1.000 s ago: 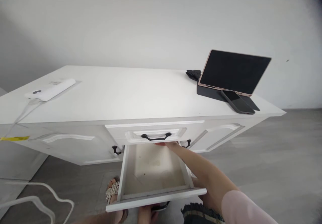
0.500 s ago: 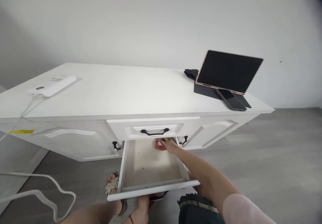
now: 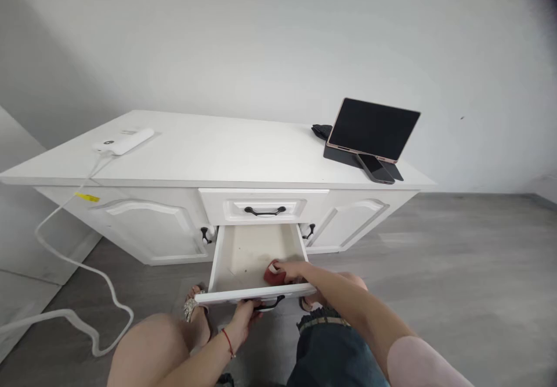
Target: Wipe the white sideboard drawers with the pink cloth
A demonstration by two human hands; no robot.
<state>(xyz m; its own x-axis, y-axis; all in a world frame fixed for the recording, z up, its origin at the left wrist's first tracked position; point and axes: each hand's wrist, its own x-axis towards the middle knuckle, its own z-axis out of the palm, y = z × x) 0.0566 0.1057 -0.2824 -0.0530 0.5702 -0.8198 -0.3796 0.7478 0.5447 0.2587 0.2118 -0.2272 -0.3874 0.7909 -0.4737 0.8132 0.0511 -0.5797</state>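
A white cabinet spans the middle of the frame, its lower drawer open at lower centre. A person's left hand and right hand are at the drawer: the right closed around a small red item inside its near right corner, the left at a black handle, its grip too hidden to tell. Opening and grasping appear done; the item is neither out nor released, the drawer not yet shut.

Pale wall above grey floor
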